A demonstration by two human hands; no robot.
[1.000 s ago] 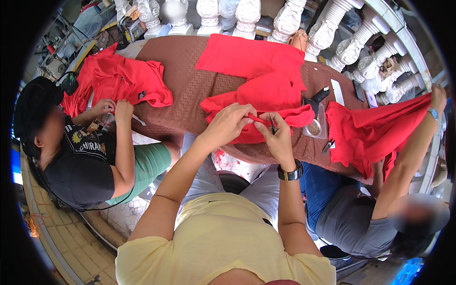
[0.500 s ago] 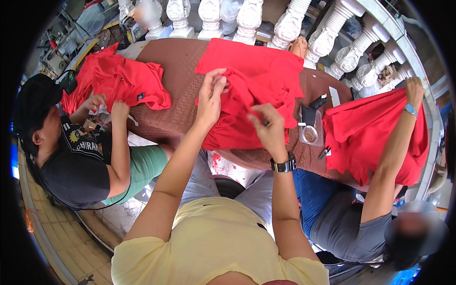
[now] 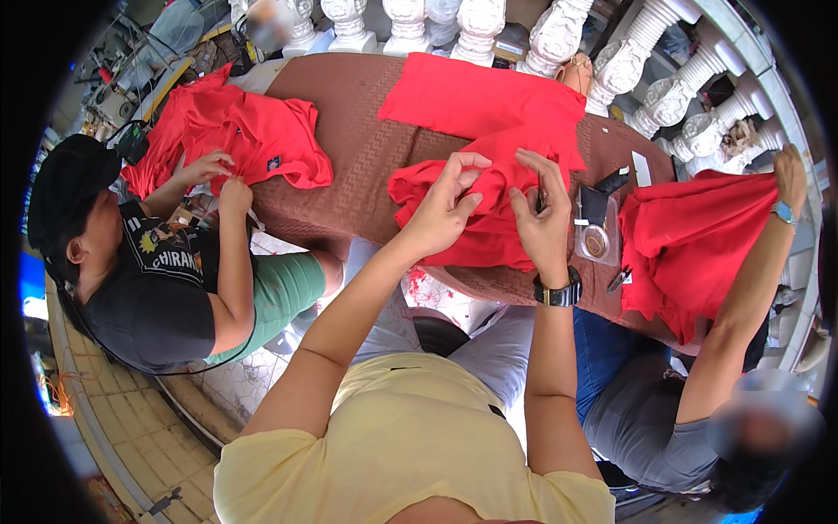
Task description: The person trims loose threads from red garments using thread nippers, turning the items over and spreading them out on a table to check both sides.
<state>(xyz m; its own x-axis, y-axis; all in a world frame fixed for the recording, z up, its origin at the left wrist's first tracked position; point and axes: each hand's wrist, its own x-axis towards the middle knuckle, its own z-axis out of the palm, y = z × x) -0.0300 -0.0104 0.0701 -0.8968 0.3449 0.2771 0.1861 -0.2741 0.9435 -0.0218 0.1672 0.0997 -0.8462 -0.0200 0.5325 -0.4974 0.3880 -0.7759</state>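
A red cloth garment (image 3: 489,196) lies bunched on the table, its far part spread flat. Over its near part, my left hand (image 3: 443,210) is raised with fingers curved and the thumb apart from them; nothing shows in its grip. Facing it, my right hand (image 3: 548,229) has its index finger and thumb pointing toward the left hand. A small dark tool (image 3: 541,203) sits within the right hand's curled fingers, mostly hidden, its kind too small to make out. Both hands are above the red cloth.
A brown-covered table (image 3: 349,105) carries a clear plastic tray (image 3: 599,243) with round items, beside a black pouch (image 3: 594,205). A person at left handles another red garment (image 3: 236,131); a person at right lifts a third red cloth (image 3: 698,236). White balusters (image 3: 480,31) line the far side.
My left hand has come down and right, closer to my right hand, which has turned more upright and moved right. The near cloth has dropped lower and bunched. The view has shifted slightly.
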